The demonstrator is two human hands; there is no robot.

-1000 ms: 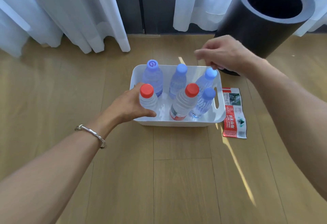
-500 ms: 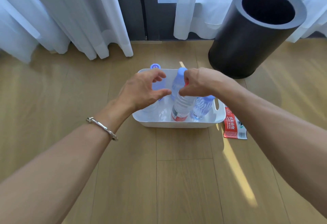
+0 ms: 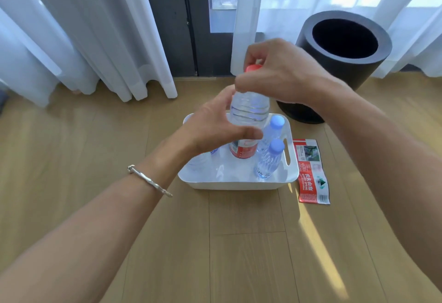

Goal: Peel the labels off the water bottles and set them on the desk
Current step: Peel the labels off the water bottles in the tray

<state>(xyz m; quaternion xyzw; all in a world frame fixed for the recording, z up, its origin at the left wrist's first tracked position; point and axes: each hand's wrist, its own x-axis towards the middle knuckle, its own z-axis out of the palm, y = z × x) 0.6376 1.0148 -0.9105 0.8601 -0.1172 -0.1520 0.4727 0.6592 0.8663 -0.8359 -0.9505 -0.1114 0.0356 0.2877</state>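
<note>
Above white tub (image 3: 239,184), ribbed clear bottle (image 3: 250,108), right hand (image 3: 282,75) round red cap (image 3: 253,67), left hand (image 3: 212,128) round middle.

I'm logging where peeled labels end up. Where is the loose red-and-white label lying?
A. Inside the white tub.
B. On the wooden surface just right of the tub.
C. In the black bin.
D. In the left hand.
B: the loose label lies flat on the wooden surface, outside the white tub, beside its right wall.
</note>
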